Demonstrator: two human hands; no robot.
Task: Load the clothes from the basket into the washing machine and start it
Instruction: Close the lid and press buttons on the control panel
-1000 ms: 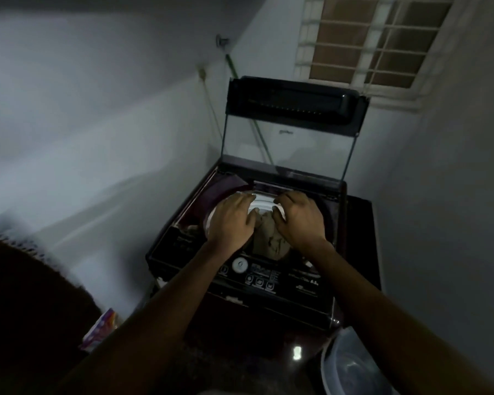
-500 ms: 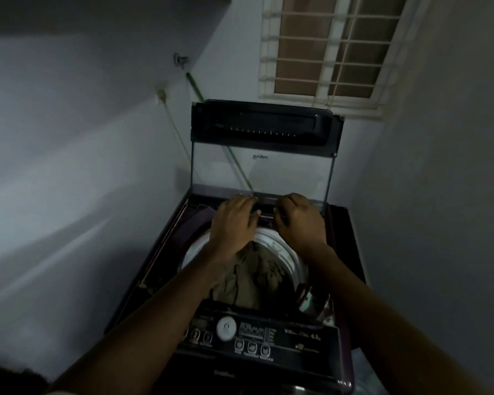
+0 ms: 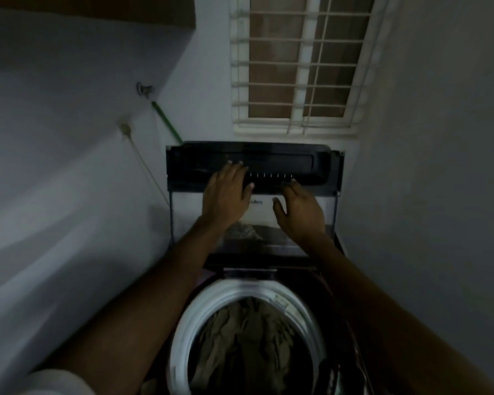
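A top-loading washing machine stands below me, its white drum rim (image 3: 183, 332) showing at the bottom. Olive and brown clothes (image 3: 248, 334) fill the drum. The lid (image 3: 305, 169) stands raised behind it, with a dark top band over a clear glass pane. My left hand (image 3: 226, 195) reaches up with its fingertips on the dark band, fingers fairly straight. My right hand (image 3: 300, 212) is spread in front of the glass, its fingertips at the band's lower edge. Neither hand holds anything. The basket is out of sight.
A barred window (image 3: 300, 64) sits in the wall above the lid. On the left wall are a tap (image 3: 144, 89), a green hose (image 3: 166, 121) and a pale cord (image 3: 143, 161). White walls close in on both sides.
Both hands rose from the clothes in the drum, past the machine's rear edge, up to the raised lid. My view moved closer, so the control panel dropped out of sight.
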